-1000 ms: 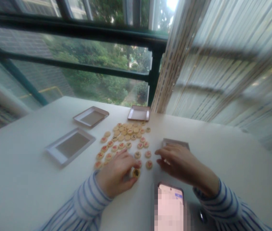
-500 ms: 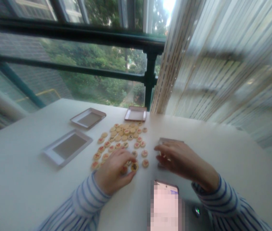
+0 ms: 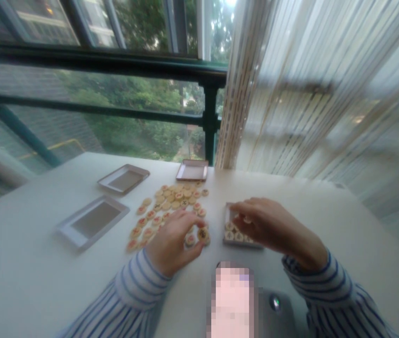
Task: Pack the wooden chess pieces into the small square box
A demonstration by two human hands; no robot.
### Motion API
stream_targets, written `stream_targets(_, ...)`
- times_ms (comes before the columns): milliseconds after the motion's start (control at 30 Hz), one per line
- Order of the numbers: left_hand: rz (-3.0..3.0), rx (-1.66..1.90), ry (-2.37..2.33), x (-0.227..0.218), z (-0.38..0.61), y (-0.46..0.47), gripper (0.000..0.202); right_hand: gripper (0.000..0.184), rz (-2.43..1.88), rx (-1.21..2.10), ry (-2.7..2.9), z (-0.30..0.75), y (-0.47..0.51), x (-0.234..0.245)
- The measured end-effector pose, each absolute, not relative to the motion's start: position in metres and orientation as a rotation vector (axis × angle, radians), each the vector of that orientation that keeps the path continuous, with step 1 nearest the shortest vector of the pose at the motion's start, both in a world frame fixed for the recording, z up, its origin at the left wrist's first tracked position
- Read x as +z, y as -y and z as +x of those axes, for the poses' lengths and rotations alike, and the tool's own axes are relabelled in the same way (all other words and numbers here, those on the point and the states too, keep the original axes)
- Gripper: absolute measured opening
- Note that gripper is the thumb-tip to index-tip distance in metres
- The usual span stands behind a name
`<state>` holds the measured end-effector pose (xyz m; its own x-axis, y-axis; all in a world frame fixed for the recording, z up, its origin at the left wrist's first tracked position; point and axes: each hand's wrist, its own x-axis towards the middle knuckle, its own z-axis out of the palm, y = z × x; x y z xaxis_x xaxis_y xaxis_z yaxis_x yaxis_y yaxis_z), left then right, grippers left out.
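Round wooden Chinese chess pieces (image 3: 177,193) with red or dark characters lie spread over the table, some heaped at the back. My left hand (image 3: 174,240) hovers over the front ones, its thumb and index finger closed on the edges of a dark-marked chess piece (image 3: 203,234). On the right, my right hand (image 3: 261,223) is over a shallow box (image 3: 244,243) in which rows of pieces show. Its fingers are bent and drawn together, and what they hold, if anything, is hidden behind them.
Two shallow trays (image 3: 123,178) lie at the left, one nearer me, and another small tray (image 3: 192,178) stands at the back edge. A phone (image 3: 232,300) with a blurred screen lies in front of me, beside a dark device (image 3: 280,319). Beyond are a railing and string curtain.
My right hand has lifted and shifted slightly, uncovering pieces in the box. My left hand has moved a little right with the dark-marked chess piece. The whole view has shifted slightly.
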<state>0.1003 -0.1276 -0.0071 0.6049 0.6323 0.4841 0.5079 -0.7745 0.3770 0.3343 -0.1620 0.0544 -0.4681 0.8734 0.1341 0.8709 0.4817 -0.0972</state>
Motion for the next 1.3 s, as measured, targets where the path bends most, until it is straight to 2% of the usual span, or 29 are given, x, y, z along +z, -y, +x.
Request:
stream_targets(767, 2.658, 1.004, -0.83, 0.012, 0.177, 0.088, 0.019, 0.018, -1.686, -0.056, 2.294, 0.36, 0.154, 0.058)
stream_targets(1000, 2.702, 0.969, -0.862, 0.005, 0.174, 0.082, 0.02, 0.015, -1.668, 0.127, 2.193, 0.357, 0.147, 0.049)
stream_targets(1300, 2.68, 1.038, -0.855, 0.007, 0.176, 0.081, 0.018, 0.017, -1.509, 0.591, 1.971, 0.349, 0.137, 0.035)
